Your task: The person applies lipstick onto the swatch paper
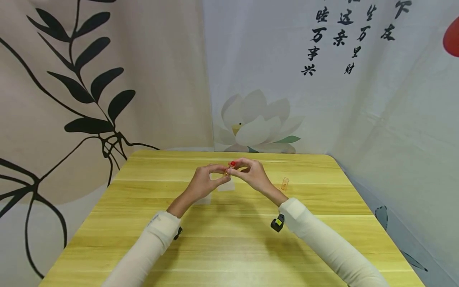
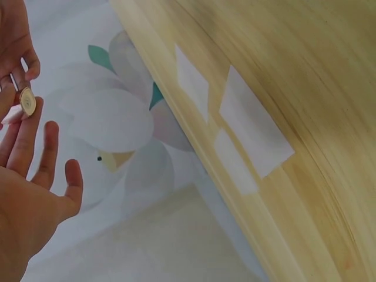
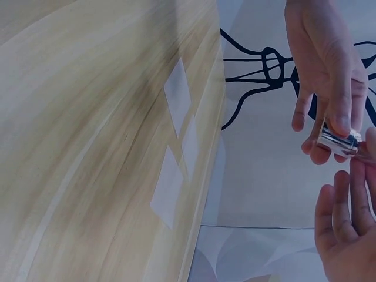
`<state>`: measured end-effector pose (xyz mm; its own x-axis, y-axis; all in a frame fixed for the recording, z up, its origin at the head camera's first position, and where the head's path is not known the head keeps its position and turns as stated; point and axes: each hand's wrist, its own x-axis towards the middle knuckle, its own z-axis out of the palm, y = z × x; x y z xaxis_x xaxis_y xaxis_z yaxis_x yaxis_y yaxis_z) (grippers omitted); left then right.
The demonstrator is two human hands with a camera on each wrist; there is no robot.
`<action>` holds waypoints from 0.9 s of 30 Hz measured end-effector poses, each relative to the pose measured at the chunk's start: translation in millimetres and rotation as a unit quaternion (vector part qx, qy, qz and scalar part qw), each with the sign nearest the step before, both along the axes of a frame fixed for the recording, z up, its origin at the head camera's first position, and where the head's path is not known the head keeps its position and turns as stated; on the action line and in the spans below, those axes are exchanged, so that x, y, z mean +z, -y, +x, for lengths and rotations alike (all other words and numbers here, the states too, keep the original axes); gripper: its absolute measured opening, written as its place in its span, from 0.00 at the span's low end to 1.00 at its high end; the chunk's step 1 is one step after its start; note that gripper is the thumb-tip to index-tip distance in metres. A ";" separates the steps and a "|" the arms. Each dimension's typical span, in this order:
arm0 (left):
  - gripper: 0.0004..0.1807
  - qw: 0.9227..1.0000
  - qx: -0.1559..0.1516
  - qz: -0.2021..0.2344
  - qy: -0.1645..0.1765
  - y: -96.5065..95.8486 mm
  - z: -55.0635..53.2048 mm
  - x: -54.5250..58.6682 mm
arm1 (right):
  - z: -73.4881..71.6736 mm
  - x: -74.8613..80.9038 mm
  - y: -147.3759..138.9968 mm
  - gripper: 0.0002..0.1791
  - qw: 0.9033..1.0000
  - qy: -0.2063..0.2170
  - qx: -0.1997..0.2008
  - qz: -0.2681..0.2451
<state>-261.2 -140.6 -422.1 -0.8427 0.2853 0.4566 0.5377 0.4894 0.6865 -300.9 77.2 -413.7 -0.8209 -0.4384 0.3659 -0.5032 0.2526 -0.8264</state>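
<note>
A small lipstick (image 1: 232, 164) with a red tip and an orange-tinted body is held above the far part of the table. My left hand (image 1: 203, 182) pinches its lower end between thumb and fingers. From the other side, my right hand (image 1: 255, 175) also pinches it with thumb and fingertips. The right wrist view shows the lipstick's silvery barrel (image 3: 339, 141) under the left thumb. Its round end (image 2: 27, 101) faces the left wrist camera. On the table, beyond the right forearm, stands a clear orange cap (image 1: 285, 183).
Several white paper pieces (image 1: 226, 185) lie on the wooden table (image 1: 229, 247) beneath the hands, clearer in the left wrist view as white sheets (image 2: 255, 123). A printed curtain (image 1: 172, 79) hangs behind the table's far edge.
</note>
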 end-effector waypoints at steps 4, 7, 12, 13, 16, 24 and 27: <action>0.18 1.000 0.013 -0.024 -0.011 6.1 -1.9 0.3 | -2.6 -0.9 1.3 0.19 1.000 -0.004 0.011 0.012; 0.20 0.996 0.031 -0.068 -0.043 13.1 -4.6 1.1 | -6.1 -0.9 1.4 0.24 1.000 -0.004 0.016 0.020; 0.19 0.984 0.076 -0.139 -0.086 29.4 -8.9 -1.8 | -12.8 -3.3 2.1 0.25 0.999 0.001 0.015 0.040; 0.19 0.982 0.083 -0.147 -0.088 32.8 -9.8 -3.1 | -14.1 -4.1 2.4 0.25 0.999 0.002 0.015 0.045; 0.19 0.977 0.105 -0.166 -0.085 42.5 -13.4 -7.9 | -18.7 -8.4 4.7 0.25 0.998 0.003 0.011 0.064; 0.19 0.967 0.177 -0.179 -0.028 64.3 -22.1 -15.5 | -40.9 -30.7 24.5 0.26 0.991 -0.025 0.007 0.135; 0.17 0.963 0.192 -0.187 -0.015 70.3 -25.0 -18.3 | -48.2 -38.0 33.9 0.26 0.988 -0.022 0.015 0.150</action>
<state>-286.2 -210.9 -440.5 -0.9067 0.1047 0.4085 0.2850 0.8660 0.4108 -349.1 43.3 -451.7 -0.7918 -0.5568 0.2510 -0.5481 0.4665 -0.6942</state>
